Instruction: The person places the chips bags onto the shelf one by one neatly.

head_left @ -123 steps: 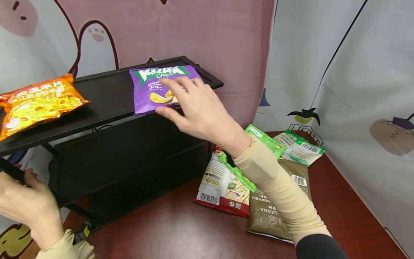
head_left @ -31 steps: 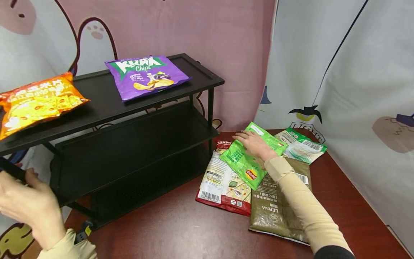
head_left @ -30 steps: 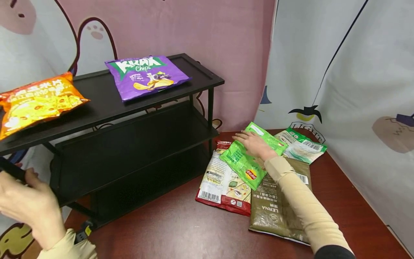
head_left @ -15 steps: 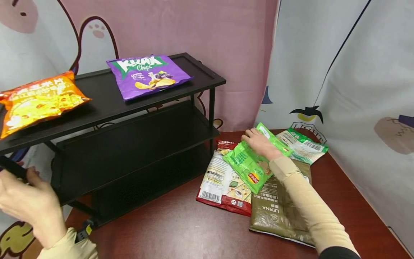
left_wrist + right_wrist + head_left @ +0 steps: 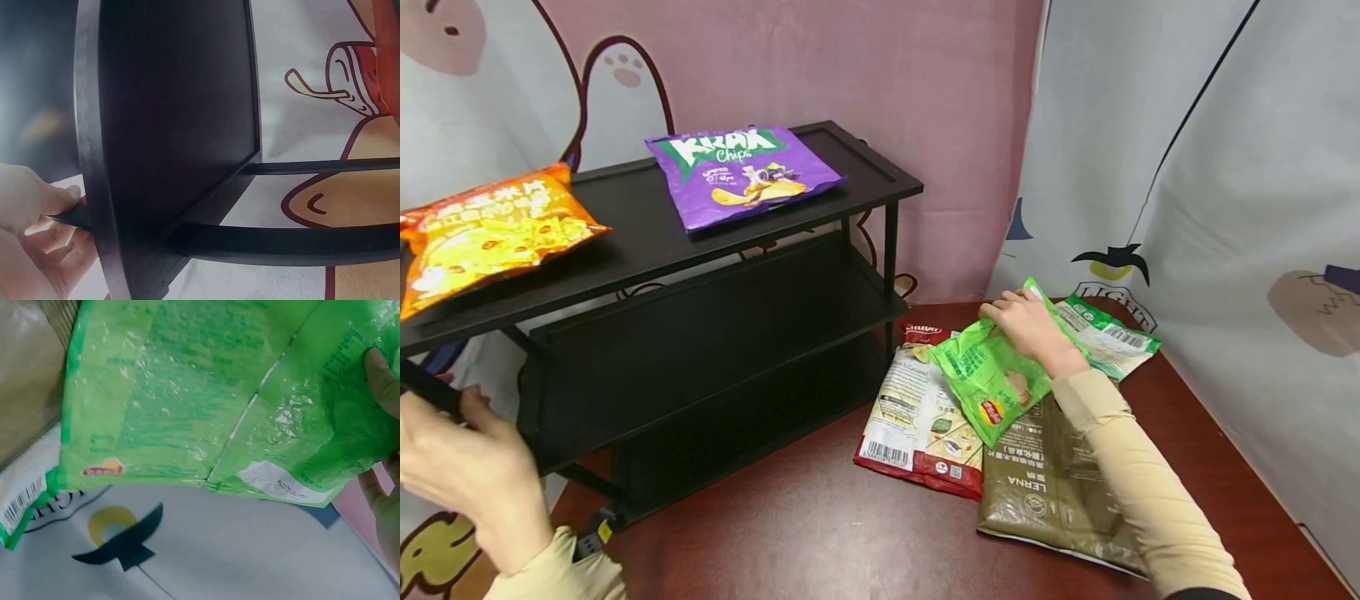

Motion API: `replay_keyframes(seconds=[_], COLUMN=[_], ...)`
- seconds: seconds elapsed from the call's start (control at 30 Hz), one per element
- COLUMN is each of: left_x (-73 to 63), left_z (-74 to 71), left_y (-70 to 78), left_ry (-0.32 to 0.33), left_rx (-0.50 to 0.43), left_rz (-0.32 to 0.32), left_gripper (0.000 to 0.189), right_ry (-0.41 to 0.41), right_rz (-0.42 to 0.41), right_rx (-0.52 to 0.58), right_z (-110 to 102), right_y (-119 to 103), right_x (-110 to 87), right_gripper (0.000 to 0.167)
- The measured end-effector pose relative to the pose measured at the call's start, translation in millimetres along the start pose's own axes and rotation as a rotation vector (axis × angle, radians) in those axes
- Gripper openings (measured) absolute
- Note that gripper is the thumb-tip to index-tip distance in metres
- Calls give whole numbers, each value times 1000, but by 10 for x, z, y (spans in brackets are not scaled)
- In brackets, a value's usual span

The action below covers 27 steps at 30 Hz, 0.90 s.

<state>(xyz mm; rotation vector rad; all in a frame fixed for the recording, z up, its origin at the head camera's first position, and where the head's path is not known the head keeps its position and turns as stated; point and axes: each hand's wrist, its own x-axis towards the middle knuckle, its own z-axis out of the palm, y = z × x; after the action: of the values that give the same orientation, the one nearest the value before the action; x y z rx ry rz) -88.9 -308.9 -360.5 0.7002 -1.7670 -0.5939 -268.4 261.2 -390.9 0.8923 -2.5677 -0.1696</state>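
My right hand point(image 5: 1026, 323) grips a green chip bag point(image 5: 988, 375) by its upper part and holds it tilted above the other bags. In the right wrist view, the crinkled back of the green bag point(image 5: 181, 387) fills the picture, with thumb and fingers at its right side. At far left, my left hand point(image 5: 471, 475) holds a black post of the three-tier shelf rack point(image 5: 700, 358). Thumb and fingers wrap that post beside a shelf edge in the left wrist view, where the left hand point(image 5: 37, 231) is partly cut off.
An orange snack bag point(image 5: 497, 233) and a purple chip bag point(image 5: 741, 179) lie on the top shelf. On the red-brown table point(image 5: 790, 517) are a white-and-red bag point(image 5: 895, 408), a brown bag point(image 5: 1037, 500) and a green-and-white bag point(image 5: 1108, 333). Printed curtains stand behind.
My right hand has gone from the purple bag, now flat on the top shelf, to the green bag, gripped it and lifted it slightly rightward. The left hand has stayed on the post.
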Motion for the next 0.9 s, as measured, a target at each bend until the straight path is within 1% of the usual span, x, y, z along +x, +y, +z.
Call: replay_keyframes(seconds=[0.1,0.2,0.33,0.5,0.67,0.77,0.83,0.9], left_x=[-3,-11,-19,-19,-15,-14,-13,-13], left_z=[-5,-10,-15,-16,-13,-14,-15,-17], left_y=[2,6,15,11,21,22,19,15], left_ry=[3,4,-5,-10,0,-1,-1,-7], left_rx=[-4,-3,1,4,-3,-2,-4,-1], left_rz=[7,3,-7,-20,-10,-1,5,11], left_gripper=[41,41,43,44,42,43,44,46], right_ry=[6,37,107,212,315,371,387,364], right_rz=[11,16,32,91,181,222,228,221], right_rx=[-6,-28,-77,-123,-144,-156,-145,-126], right_z=[-116,-231,-373,-511,-553,-538,-524,-515], right_y=[24,47,76,74,34,16,5,-12], right_x=[-23,-40,-61,-89,-113,-131,-146,-174], right_gripper=[34,35,33,27,23,16,14,15])
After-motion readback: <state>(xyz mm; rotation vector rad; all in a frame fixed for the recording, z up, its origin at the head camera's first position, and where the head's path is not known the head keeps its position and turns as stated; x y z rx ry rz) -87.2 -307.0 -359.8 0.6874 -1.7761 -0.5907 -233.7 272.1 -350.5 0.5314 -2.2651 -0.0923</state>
